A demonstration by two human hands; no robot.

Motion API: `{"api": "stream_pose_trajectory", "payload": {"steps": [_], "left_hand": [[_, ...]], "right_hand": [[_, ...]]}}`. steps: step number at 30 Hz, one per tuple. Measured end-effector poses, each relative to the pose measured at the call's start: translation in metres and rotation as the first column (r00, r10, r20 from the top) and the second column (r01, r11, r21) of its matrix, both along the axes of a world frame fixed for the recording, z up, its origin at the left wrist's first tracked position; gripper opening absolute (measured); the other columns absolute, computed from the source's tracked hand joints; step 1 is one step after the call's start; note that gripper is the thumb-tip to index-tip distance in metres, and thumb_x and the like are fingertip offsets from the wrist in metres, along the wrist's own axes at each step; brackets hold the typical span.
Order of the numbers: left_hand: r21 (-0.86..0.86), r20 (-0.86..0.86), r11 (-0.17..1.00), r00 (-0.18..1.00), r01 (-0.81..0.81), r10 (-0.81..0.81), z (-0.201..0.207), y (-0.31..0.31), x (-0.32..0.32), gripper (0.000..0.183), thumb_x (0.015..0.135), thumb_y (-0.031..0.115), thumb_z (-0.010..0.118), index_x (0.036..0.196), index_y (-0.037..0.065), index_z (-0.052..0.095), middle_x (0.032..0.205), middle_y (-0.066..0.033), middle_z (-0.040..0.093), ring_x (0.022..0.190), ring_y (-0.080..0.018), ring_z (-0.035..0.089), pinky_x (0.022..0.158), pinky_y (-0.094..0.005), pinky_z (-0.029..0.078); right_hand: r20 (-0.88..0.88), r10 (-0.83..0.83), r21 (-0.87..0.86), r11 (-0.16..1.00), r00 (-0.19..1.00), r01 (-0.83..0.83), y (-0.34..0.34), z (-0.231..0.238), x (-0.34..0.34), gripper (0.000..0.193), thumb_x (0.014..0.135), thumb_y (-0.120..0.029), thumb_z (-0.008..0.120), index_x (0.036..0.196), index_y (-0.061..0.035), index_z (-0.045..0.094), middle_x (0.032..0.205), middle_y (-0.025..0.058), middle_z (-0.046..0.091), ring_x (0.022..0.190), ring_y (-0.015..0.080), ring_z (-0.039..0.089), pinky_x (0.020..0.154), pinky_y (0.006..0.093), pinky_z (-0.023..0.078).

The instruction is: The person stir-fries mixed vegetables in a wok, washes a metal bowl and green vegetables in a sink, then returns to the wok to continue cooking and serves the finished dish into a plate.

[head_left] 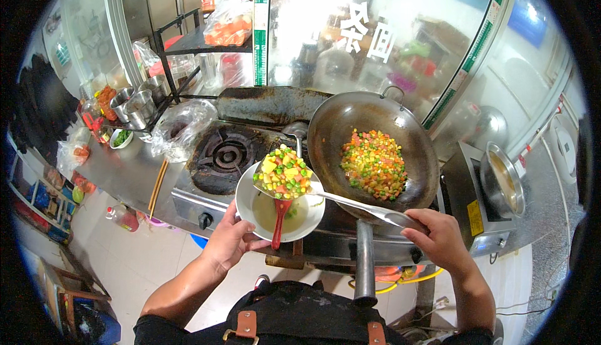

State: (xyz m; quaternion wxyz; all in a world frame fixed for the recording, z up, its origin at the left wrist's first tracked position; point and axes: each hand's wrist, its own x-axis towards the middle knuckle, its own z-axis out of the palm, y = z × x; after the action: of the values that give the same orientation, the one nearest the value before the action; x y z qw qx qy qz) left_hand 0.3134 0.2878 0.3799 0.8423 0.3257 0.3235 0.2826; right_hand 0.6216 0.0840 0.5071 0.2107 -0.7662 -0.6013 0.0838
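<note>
My left hand grips the near left rim of a white bowl with cloudy pale liquid inside. A red spoon rests in the bowl, its handle over the near rim. Closed around the handle of a metal ladle, my right hand keeps it over the bowl. The ladle is heaped with diced vegetables: green peas, yellow and orange pieces. More of the mix lies in a large wok on the right of the stove, its long handle pointing toward me.
An unlit burner lies left of the bowl. Chopsticks, a plastic bag, metal pots and a small bowl of greens occupy the left counter. On the right, a metal basin stands beside a steel appliance.
</note>
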Motion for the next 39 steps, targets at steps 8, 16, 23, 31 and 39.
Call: {"api": "stream_pose_trajectory", "payload": {"steps": [8,16,23,31,39], "left_hand": [[-0.005,-0.019,1.000,0.999,-0.027,0.027,0.0021,-0.0001,0.0014,0.077,0.084,-0.008,0.044,0.148,0.025,0.019,0.129,-0.0137,0.049,0.103,-0.0324,0.064,0.078,-0.0428,0.061],[0.004,-0.004,1.000,1.000,-0.020,0.020,0.0018,0.0016,0.0016,0.076,0.084,-0.008,0.044,0.148,0.024,0.019,0.129,-0.0150,0.049,0.101,-0.0332,0.064,0.078,-0.0427,0.061],[-0.005,-0.008,1.000,1.000,-0.026,0.026,0.0037,0.0005,0.0014,0.079,0.083,-0.008,0.046,0.149,0.025,0.018,0.130,-0.0144,0.049,0.103,-0.0345,0.064,0.080,-0.0446,0.060],[0.000,0.004,1.000,1.000,-0.026,0.026,0.0030,0.0011,-0.0004,0.080,0.083,-0.009,0.046,0.149,0.026,0.017,0.131,-0.0143,0.048,0.104,-0.0348,0.064,0.081,-0.0452,0.060],[-0.020,-0.015,0.999,0.999,-0.030,0.030,0.0037,0.0005,-0.0003,0.080,0.083,-0.009,0.044,0.149,0.026,0.017,0.132,-0.0137,0.048,0.105,-0.0336,0.063,0.081,-0.0454,0.060]], "right_hand": [[-0.041,0.003,-0.012,1.000,0.999,-0.003,0.0002,-0.0029,-0.0012,0.037,0.082,-0.030,0.071,0.106,-0.0017,0.065,0.087,0.0145,0.066,0.072,0.0287,0.066,0.064,0.0343,0.051],[-0.014,0.017,0.000,1.000,1.000,-0.017,-0.0008,0.0007,-0.0025,0.037,0.082,-0.030,0.070,0.106,-0.0019,0.065,0.087,0.0149,0.066,0.074,0.0300,0.066,0.066,0.0350,0.051],[-0.029,0.004,-0.010,1.000,1.000,-0.004,-0.0017,0.0046,-0.0053,0.036,0.082,-0.029,0.071,0.105,-0.0020,0.065,0.084,0.0144,0.065,0.071,0.0296,0.065,0.064,0.0350,0.050],[-0.022,0.010,0.006,1.000,1.000,-0.010,-0.0020,0.0061,-0.0058,0.036,0.082,-0.029,0.071,0.105,-0.0021,0.065,0.083,0.0142,0.065,0.070,0.0291,0.064,0.063,0.0352,0.050],[-0.016,0.010,-0.012,1.000,1.000,-0.010,-0.0023,0.0060,-0.0052,0.037,0.082,-0.029,0.071,0.105,-0.0019,0.065,0.085,0.0147,0.065,0.072,0.0306,0.065,0.064,0.0356,0.050]]}}
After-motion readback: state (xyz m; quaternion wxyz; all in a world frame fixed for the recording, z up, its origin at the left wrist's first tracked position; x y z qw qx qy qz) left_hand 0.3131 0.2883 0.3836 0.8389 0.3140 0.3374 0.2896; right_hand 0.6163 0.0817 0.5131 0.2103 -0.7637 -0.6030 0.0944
